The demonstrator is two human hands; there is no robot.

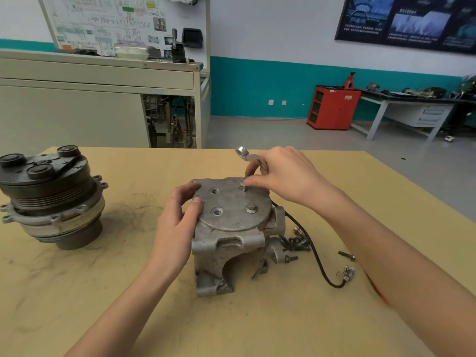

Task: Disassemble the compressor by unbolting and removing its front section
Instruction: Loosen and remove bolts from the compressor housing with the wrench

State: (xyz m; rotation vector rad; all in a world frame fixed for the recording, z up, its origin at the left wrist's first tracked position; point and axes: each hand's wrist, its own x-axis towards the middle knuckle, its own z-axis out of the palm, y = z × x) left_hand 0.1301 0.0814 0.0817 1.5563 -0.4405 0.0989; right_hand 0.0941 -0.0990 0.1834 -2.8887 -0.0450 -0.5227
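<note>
Up close, the right hand (286,176) pinched the raised bolt (243,182) between thumb and fingertips at the far right hole of the end plate (231,217). A wrench (242,151) was tucked in the same hand, its ring end poking out behind the knuckles. The left hand (180,217) gripped the plate's left rim, thumb on top and fingers curled down the side, steadying the compressor (221,256), which stood upright on the table (128,292) near the middle.

One seated bolt (251,208) remained in the near right hole, and the two left holes (216,211) were bare. Loose bolts (296,243) lay just beside the body on the right, near a black cable (316,258). A pulley assembly (49,191) stood well apart to the left.

The cast metal body looked heavy, rigid and grimy, so probably a little slick. It would likely want a firm hold on the rim or the mounting lugs, not the cable. The bolt looked small and easy to fumble, and a fingertip pinch suited it. Once unbolted, the plate might stick and would best be lifted evenly by its edges.
</note>
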